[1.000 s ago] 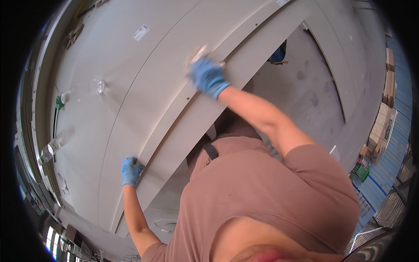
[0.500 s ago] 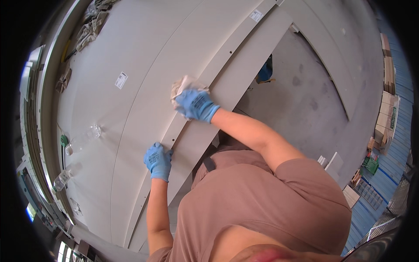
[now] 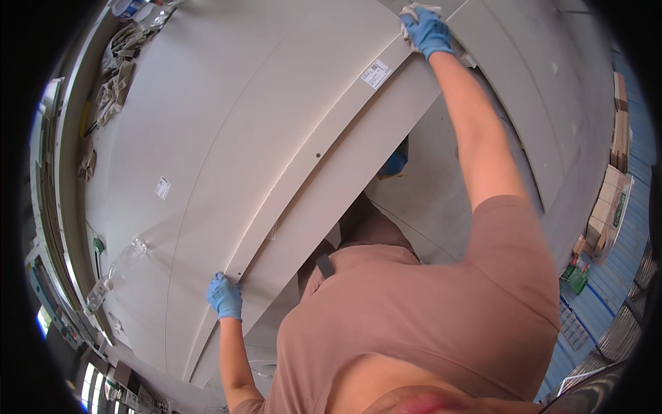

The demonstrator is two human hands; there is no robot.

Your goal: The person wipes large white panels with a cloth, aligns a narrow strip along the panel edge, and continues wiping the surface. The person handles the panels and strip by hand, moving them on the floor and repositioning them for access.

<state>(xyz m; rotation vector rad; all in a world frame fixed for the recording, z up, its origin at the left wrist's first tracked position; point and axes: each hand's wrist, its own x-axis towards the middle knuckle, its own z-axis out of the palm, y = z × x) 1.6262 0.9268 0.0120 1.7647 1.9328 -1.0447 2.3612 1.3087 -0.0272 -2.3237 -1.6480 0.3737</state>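
Observation:
A long light-grey panel strip (image 3: 295, 176) with small holes runs diagonally across a wide grey sheet surface. A white label (image 3: 376, 74) is stuck near its far end. At that far end my right hand (image 3: 429, 34), in a blue glove, is closed on a crumpled pale cloth (image 3: 412, 12) pressed against the strip. My left hand (image 3: 225, 298), also in a blue glove, grips the strip's near part, fingers curled at its edge and thumb to the right. Parts of its fingertips are hidden.
On the sheet surface (image 3: 227, 103) lie a small white label (image 3: 163, 188) and a clear plastic bottle (image 3: 127, 262). Crumpled rags (image 3: 121, 76) are piled at the far left. A blue item (image 3: 395, 162) shows below the panel. Stacked boards (image 3: 607, 207) stand at the right.
My right hand has moved far up and right along the strip with the cloth. My left hand appears lower and slightly further left, still at the strip; the view has shifted too.

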